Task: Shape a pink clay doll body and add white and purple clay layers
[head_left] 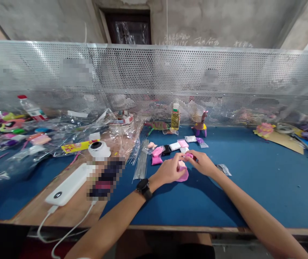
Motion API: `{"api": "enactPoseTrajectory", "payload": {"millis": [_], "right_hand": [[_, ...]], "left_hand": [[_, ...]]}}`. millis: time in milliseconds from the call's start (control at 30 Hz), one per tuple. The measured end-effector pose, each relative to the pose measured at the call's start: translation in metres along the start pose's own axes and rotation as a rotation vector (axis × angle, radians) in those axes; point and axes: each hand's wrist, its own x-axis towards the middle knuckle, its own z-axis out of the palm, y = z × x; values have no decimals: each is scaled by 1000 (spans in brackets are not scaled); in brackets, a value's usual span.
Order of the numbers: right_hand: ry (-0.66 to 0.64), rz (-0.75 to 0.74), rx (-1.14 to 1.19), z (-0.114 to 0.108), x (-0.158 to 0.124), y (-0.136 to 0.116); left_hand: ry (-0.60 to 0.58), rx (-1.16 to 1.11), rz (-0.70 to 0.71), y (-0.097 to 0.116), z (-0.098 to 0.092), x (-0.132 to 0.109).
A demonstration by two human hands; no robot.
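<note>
Both hands meet over the blue tabletop near the middle of the view. My left hand (171, 170), with a black watch (144, 188) on its wrist, is closed on a soft pink piece (183, 176) that looks like modelling clay. Fingers of my right hand (203, 164) pinch a darker pink bit (189, 155) beside the left fingertips. The fingers partly hide both pieces. Just beyond lie small packets: pink (157, 160), black (166, 150), white (174, 146) and purple (202, 142). A clear packet (224, 169) lies right of my right hand.
Thin wires (141, 162) lie left of the packets. Behind stand an oil bottle (175, 117), a green-pink figure (156, 126) and a purple-yellow animal figure (200, 126). A white power bank (69, 185) with cables lies left. A perforated metal screen (143, 68) closes the back.
</note>
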Motion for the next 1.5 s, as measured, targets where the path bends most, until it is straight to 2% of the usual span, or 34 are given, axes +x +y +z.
{"api": "enactPoseTrajectory", "payload": {"millis": [100, 167, 200, 267, 367, 433, 500, 567, 667, 733, 833, 900, 1000, 1167, 1367, 1500], "right_hand": [[106, 62, 29, -3, 1, 7], [167, 118, 52, -5, 1, 9], [186, 139, 62, -5, 1, 10], [200, 157, 77, -4, 2, 9], [171, 173, 137, -2, 2, 7], [151, 204, 216, 0, 2, 5], [149, 243, 298, -1, 2, 4], [185, 277, 319, -2, 2, 3], [228, 307, 279, -2, 2, -1], [155, 312, 376, 1, 2, -4], [0, 288, 630, 7, 2, -10], [-44, 249, 715, 10, 0, -14], [-12, 177, 644, 8, -2, -22], [109, 120, 473, -2, -2, -27], [78, 63, 309, -4, -1, -24], [122, 28, 256, -4, 0, -22]], "left_hand": [[227, 42, -54, -15, -11, 6], [393, 231, -124, -31, -23, 9], [425, 315, -155, -39, -29, 11], [388, 446, -249, -55, -38, 11], [280, 478, -375, -68, -45, 10], [304, 435, -405, -68, -46, 12], [377, 339, -363, -64, -47, 15], [394, 150, -263, -56, -46, 17], [262, -232, -152, -44, -38, 18], [195, -395, -133, -36, -30, 15], [163, -402, -70, -25, -21, 11], [114, -366, -38, -18, -18, 9], [53, -327, -30, -12, -18, 8], [106, -262, -29, -10, -19, 8], [125, -223, -2, -11, -17, 8], [145, -214, -74, -14, -13, 8]]}}
